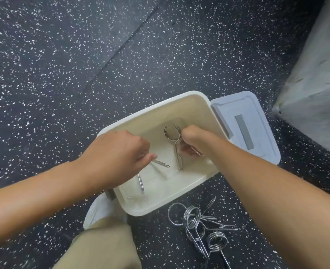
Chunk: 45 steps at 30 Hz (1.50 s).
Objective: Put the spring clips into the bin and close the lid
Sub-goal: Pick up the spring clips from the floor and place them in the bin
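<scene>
A black rubber floor [63, 55] flecked with white is filling the view, its tile seams running diagonally. A grey padded block [315, 94] is sitting at the right edge. The white bin [179, 105] is resting open on the floor, its grey lid [245, 125] lying flat just beside it. Both hands are reaching inside: the left hand [113, 152] is pinching one spring clip [161, 163], the right hand [195, 140] is gripping another clip [172, 136]. More loose clips [199, 222] are lying heaped near the bin.
</scene>
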{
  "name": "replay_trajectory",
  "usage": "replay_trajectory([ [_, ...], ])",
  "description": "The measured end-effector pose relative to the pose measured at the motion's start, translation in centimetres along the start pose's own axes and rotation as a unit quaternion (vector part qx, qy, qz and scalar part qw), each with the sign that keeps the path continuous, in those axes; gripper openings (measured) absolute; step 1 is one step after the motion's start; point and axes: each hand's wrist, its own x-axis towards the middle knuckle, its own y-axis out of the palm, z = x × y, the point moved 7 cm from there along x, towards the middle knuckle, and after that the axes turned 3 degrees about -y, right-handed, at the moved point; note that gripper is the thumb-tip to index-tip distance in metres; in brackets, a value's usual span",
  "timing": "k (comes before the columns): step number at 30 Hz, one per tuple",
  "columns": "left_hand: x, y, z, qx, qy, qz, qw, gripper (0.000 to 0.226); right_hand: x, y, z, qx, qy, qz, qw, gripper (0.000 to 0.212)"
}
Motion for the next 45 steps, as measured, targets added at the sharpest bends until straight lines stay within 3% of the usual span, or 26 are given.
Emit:
replay_trajectory([
  [3,-0.1,0.1,-0.1,-0.004,0.001,-0.002,1.000,0.052,-1.4,-1.2,1.6,-0.160,-0.098,-0.158,0.969,0.034],
  [5,-0.2,0.1,-0.2,0.002,0.006,-0.004,1.000,0.053,-2.1,-1.2,1.8,-0.205,-0.141,-0.216,0.944,0.038],
  [14,0.0,0.3,-0.6,0.012,0.009,0.008,1.000,0.051,-3.7,-0.6,2.7,-0.297,-0.220,-0.241,0.898,0.026],
  [21,0.3,0.3,-2.6,-0.003,0.019,0.011,1.000,0.053,-11.8,-2.5,2.7,-0.225,-0.356,-0.265,0.867,0.019],
  [26,0.4,0.9,-4.9,-0.009,0.040,0.016,0.999,0.059,-15.9,-4.6,-0.3,-0.156,-0.393,-0.296,0.856,0.015],
  [30,0.5,1.2,-6.4,-0.015,0.055,0.020,0.998,0.064,-17.8,-6.3,-3.7,-0.100,-0.381,-0.337,0.855,0.013],
  [37,-0.8,2.6,-12.3,-0.039,0.120,0.045,0.991,0.044,-15.8,-5.3,-12.7,-0.019,-0.253,-0.338,0.906,0.013],
  [41,-1.7,5.4,-14.9,-0.061,0.133,0.102,0.984,0.035,-14.1,-2.4,-17.6,0.027,-0.168,-0.307,0.936,0.013],
  [45,-2.7,9.1,-16.5,-0.011,0.121,0.177,0.977,0.028,-13.0,0.5,-22.1,0.082,-0.087,-0.283,0.952,0.021],
])
